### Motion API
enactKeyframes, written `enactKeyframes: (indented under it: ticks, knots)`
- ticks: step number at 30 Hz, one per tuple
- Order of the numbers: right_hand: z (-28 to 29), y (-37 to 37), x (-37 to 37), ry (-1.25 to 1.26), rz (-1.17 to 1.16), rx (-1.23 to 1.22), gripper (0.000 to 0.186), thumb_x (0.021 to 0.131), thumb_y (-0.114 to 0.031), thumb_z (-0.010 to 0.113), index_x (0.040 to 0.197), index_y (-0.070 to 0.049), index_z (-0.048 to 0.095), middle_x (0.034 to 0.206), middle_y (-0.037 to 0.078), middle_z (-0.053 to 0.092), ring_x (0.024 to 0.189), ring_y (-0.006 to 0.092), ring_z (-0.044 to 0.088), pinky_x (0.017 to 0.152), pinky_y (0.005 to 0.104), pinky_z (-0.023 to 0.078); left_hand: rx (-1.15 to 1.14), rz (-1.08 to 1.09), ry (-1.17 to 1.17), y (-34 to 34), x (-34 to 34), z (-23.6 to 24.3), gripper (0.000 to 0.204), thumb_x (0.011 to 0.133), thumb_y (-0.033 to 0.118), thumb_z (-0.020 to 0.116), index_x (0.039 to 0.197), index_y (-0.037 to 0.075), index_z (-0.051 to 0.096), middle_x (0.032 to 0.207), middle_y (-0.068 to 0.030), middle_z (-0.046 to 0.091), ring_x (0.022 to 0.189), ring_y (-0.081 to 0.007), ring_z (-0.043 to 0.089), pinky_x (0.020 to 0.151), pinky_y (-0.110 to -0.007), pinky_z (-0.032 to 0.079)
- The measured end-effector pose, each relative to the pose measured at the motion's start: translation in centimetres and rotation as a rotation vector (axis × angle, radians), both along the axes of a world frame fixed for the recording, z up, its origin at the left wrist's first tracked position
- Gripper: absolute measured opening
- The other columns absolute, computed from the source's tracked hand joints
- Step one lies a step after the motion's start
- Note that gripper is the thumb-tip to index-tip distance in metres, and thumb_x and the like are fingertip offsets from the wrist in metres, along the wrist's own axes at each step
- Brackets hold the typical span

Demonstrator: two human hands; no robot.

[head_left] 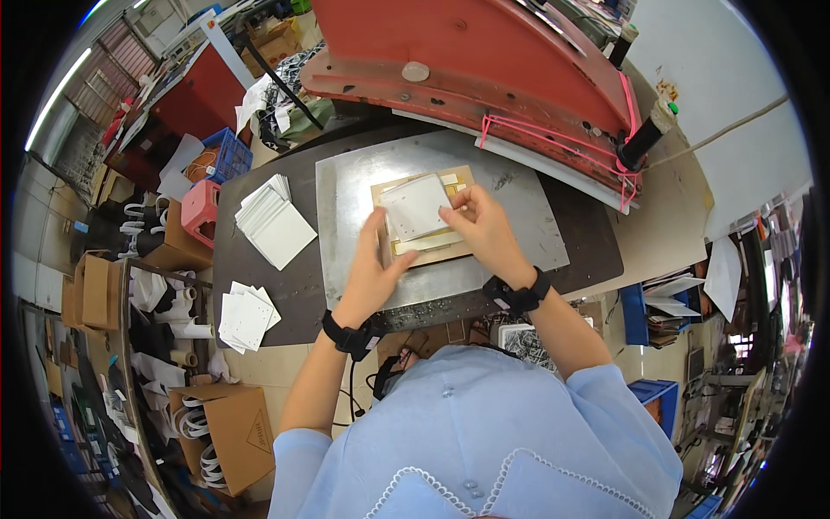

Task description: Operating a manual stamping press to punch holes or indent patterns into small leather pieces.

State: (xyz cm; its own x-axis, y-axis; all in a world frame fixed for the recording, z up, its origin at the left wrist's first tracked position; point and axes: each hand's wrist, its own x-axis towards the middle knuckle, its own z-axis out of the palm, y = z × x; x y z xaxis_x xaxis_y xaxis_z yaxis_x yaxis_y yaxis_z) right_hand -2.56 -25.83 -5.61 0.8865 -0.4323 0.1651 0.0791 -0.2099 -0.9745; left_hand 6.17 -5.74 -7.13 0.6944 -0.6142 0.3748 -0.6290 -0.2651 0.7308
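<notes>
A thin white card (413, 208) with small dark specks lies tilted over a tan die board (462, 176) with yellowish strips. My right hand (486, 229) pinches the card's right edge, thumb on top and fingers curled behind. At the left side of the board, my left hand (372, 264) has its fingers and thumb spread, the fingertips close to the card's left edge; whether they touch it I cannot tell. Under the board is a shiny metal plate (343, 203) on a dark table (298, 333). Part of the board is hidden by the card and my hands.
A neat stack of white cards (281, 227) and a smaller loose pile (248, 317) lie on the table's left side. A heavy red machine beam (467, 60) with pink cords spans the far side. Cardboard boxes (233, 437) and a pink stool (201, 212) stand to the left.
</notes>
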Motion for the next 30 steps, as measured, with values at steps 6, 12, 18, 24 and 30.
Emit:
enactKeyframes:
  ticks: [6, 12, 18, 24, 30]
  knots:
    - [2.5, 3.1, -3.2, -0.068, 0.203, 0.434, 0.013, 0.095, -0.011, 0.063, 0.099, 0.000, 0.057, 0.093, 0.005, 0.063, 0.085, 0.0100, 0.061, 0.074, 0.0245, 0.052, -0.357, -0.102, 0.881, 1.8, 0.0, 4.4, 0.057, 0.089, 0.006, 0.070, 0.137, -0.002, 0.041, 0.121, -0.0172, 0.062, 0.109, -0.0175, 0.061, 0.090, -0.030, 0.052]
    - [1.6, 2.7, -6.6, 0.031, 0.317, 0.704, 0.018, 0.097, -0.011, 0.060, 0.111, 0.000, 0.062, 0.095, 0.005, 0.066, 0.084, 0.0107, 0.062, 0.076, 0.0253, 0.052, -0.590, -0.264, 1.047, 4.3, -4.6, 6.4, 0.066, 0.085, -0.002, 0.070, 0.143, 0.001, 0.038, 0.119, -0.0158, 0.064, 0.107, -0.0195, 0.063, 0.095, -0.034, 0.050]
    - [3.8, 4.7, -7.7, -0.059, 0.211, 0.438, 0.016, 0.097, -0.005, 0.057, 0.111, 0.002, 0.064, 0.093, 0.003, 0.064, 0.082, 0.0085, 0.062, 0.072, 0.0227, 0.051, -0.245, -0.193, 0.914, 5.4, -5.2, 6.2, 0.044, 0.089, 0.005, 0.070, 0.131, 0.001, 0.057, 0.116, -0.0091, 0.066, 0.101, -0.0098, 0.062, 0.082, -0.022, 0.052]
    - [5.5, 4.2, -9.7, -0.057, 0.522, 0.014, 0.015, 0.093, -0.001, 0.061, 0.107, 0.001, 0.066, 0.097, 0.005, 0.061, 0.081, 0.0106, 0.063, 0.070, 0.0232, 0.050, -0.458, 0.052, 0.845, 5.6, -4.5, 5.5, 0.039, 0.090, 0.001, 0.067, 0.128, 0.000, 0.060, 0.110, -0.0077, 0.067, 0.092, -0.0091, 0.064, 0.079, -0.022, 0.053]
    - [4.2, 3.7, -12.4, 0.119, 0.359, 0.347, 0.015, 0.092, 0.004, 0.059, 0.106, 0.002, 0.066, 0.091, 0.004, 0.061, 0.080, 0.0101, 0.063, 0.072, 0.0216, 0.052, -0.732, -0.182, 0.607, 8.0, -3.7, 6.4, 0.067, 0.083, 0.004, 0.074, 0.140, -0.007, 0.041, 0.144, -0.0158, 0.047, 0.134, -0.0228, 0.044, 0.113, -0.037, 0.037]
